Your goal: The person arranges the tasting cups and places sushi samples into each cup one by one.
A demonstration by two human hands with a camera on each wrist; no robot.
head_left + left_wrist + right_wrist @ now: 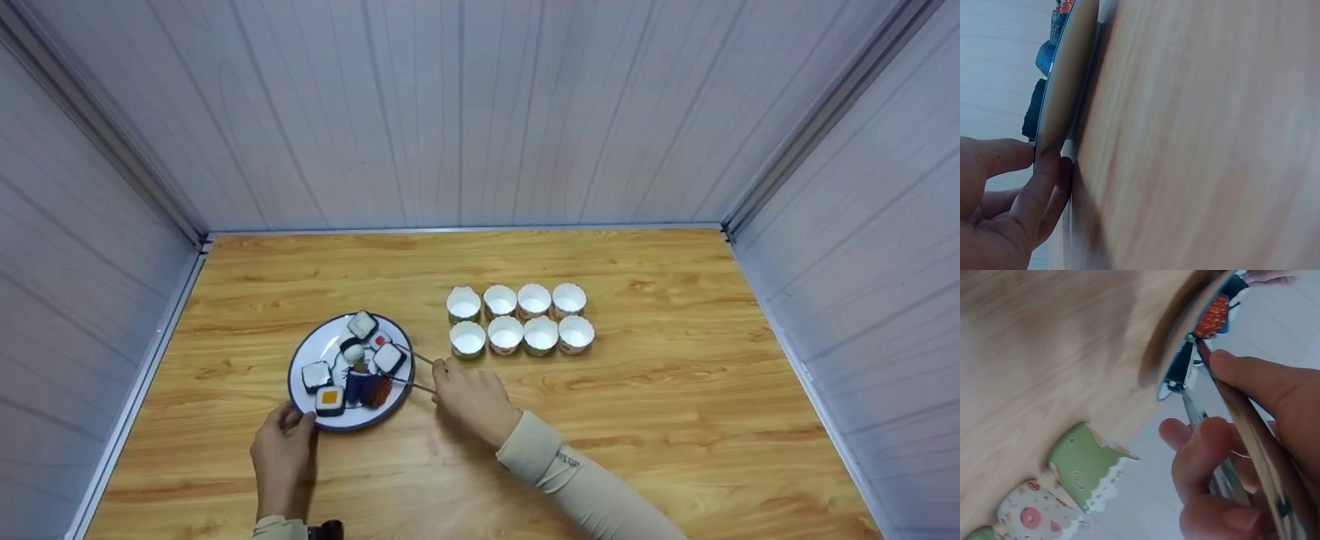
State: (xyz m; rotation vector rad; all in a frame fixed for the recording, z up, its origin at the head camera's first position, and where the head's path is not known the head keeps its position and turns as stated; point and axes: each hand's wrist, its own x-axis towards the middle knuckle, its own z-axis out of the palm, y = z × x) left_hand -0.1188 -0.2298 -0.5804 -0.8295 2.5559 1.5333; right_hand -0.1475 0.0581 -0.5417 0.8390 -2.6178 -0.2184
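My left hand point(283, 454) pinches the near left rim of a white plate point(311, 349) with a blue edge, thumb on top and fingers beneath in the left wrist view. Toy sushi pieces lie on it. In my right hand point(476, 401) are metal tongs point(1241, 413), their two arms spread over the plate's right side. The tong tips stand on either side of a white-topped sushi roll point(388, 358); whether they touch it I cannot tell. Close by sit a red-orange roe piece point(1212, 318), a yellow-centred roll point(329, 400) and a white rice piece point(352, 351).
Several paper baking cups point(505, 334) with white insides stand in two rows right of the plate, just beyond my right hand. A green cup point(1081, 464) is nearest in the right wrist view. Pale panels point(461, 112) wall in the wooden table point(637, 450).
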